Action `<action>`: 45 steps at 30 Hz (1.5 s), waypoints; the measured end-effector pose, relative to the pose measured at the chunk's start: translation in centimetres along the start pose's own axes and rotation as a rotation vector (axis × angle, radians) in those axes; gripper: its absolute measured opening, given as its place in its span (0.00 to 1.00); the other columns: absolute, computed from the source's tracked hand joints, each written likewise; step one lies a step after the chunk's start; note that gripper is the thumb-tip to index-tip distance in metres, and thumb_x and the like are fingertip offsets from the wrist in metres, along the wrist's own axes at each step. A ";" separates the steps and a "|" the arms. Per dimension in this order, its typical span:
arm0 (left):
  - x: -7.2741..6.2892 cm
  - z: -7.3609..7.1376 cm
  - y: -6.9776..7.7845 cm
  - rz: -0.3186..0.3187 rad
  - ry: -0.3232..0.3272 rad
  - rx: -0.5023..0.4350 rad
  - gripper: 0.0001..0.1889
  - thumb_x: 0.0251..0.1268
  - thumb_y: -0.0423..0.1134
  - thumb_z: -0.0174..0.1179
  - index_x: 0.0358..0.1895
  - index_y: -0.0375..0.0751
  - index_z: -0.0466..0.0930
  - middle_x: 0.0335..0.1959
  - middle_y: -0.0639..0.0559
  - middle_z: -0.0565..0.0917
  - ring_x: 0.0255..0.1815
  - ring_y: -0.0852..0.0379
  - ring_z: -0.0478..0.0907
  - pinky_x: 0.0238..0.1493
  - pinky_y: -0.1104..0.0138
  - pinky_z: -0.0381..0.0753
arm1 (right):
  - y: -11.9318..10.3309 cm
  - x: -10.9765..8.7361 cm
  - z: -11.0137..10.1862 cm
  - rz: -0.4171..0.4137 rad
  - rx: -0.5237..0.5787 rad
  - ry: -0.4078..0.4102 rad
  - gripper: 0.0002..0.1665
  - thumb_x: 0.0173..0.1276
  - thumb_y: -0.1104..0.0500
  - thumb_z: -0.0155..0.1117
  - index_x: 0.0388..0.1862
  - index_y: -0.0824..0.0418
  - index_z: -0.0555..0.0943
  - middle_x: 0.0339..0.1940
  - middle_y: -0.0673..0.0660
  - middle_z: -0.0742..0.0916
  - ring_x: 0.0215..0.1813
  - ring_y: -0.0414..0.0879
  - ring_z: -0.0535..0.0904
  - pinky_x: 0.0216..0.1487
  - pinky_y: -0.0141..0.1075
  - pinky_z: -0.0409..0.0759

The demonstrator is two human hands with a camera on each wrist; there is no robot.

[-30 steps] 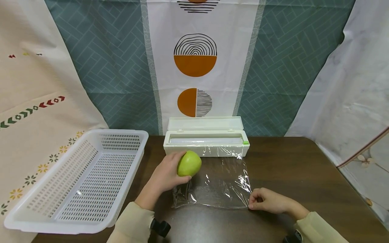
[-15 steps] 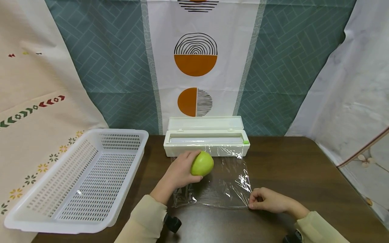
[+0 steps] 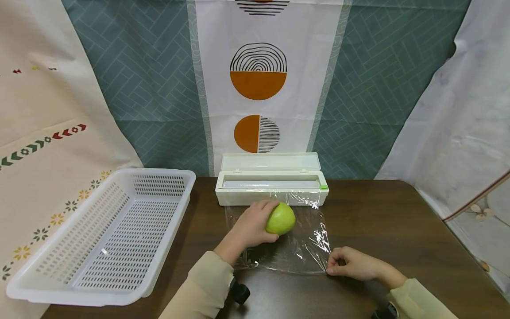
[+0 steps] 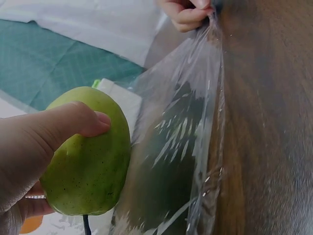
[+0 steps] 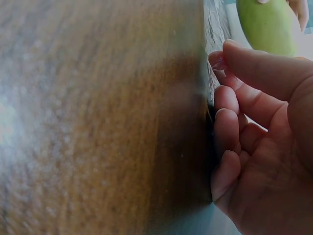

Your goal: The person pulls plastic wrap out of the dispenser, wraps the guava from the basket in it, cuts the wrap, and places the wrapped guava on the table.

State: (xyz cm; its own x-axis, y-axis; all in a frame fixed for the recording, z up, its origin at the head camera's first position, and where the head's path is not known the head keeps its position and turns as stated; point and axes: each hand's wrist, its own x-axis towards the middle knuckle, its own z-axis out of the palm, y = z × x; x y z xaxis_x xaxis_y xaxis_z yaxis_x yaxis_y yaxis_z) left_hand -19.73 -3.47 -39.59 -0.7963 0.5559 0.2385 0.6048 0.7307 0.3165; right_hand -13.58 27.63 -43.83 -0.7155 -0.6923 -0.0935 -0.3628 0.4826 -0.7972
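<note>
The left hand (image 3: pixel 253 225) grips a green fruit (image 3: pixel 281 219) just in front of the open white box (image 3: pixel 272 197), over clear film (image 3: pixel 292 259) stretching from it across the worktop (image 3: pixel 370 215). Right of the box and nearer the person, the right hand (image 3: pixel 354 263) pinches the film's corner; a white basket (image 3: pixel 129 241) sits left of the box.

Head view: left hand (image 3: pixel 253 226) covers one side of green fruit (image 3: pixel 282 219); its other fingers are largely behind the fruit. Hand and forearm mask part of clear film (image 3: pixel 295 259); contact between fruit and film cannot be told. Film corner is hidden in the fingers of right hand (image 3: pixel 352 263). Both sleeves (image 3: pixel 203 283) run off the bottom edge. Left wrist view: film and dark stalk (image 4: pixel 87 225) cut by bottom edge, right hand by top. Right wrist view: fruit cropped at top; tabletop (image 5: pixel 98 127) blurred.
</note>
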 end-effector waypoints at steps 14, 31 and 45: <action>1.3 1.6 1.0 0.023 -0.066 0.053 0.45 0.43 0.50 0.73 0.68 0.49 0.63 0.63 0.52 0.71 0.61 0.51 0.69 0.60 0.57 0.72 | 0.0 0.0 -0.1 -0.020 0.005 -0.005 0.08 0.67 0.57 0.61 0.30 0.60 0.80 0.30 0.44 0.76 0.33 0.28 0.69 0.30 0.26 0.70; 1.1 1.9 0.7 -0.014 -0.123 0.018 0.50 0.43 0.51 0.74 0.72 0.51 0.58 0.71 0.49 0.63 0.69 0.49 0.64 0.65 0.54 0.68 | 0.1 0.1 -0.1 0.002 0.009 -0.005 0.08 0.67 0.56 0.61 0.31 0.59 0.80 0.29 0.42 0.76 0.31 0.28 0.69 0.29 0.26 0.70; -0.6 1.1 -0.4 -0.063 -0.121 -0.059 0.46 0.46 0.51 0.72 0.71 0.50 0.59 0.70 0.46 0.65 0.67 0.45 0.65 0.63 0.49 0.69 | 0.1 0.1 -0.1 0.007 0.007 -0.003 0.08 0.66 0.57 0.61 0.31 0.60 0.80 0.29 0.43 0.76 0.31 0.28 0.69 0.29 0.26 0.69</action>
State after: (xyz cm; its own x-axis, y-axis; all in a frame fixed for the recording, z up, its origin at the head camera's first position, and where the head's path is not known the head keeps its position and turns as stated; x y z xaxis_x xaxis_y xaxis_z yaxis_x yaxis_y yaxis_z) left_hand -19.49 -3.63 -40.87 -0.8248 0.5557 0.1048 0.5494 0.7435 0.3814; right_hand -13.75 27.62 -43.83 -0.7166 -0.6901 -0.1010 -0.3535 0.4842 -0.8004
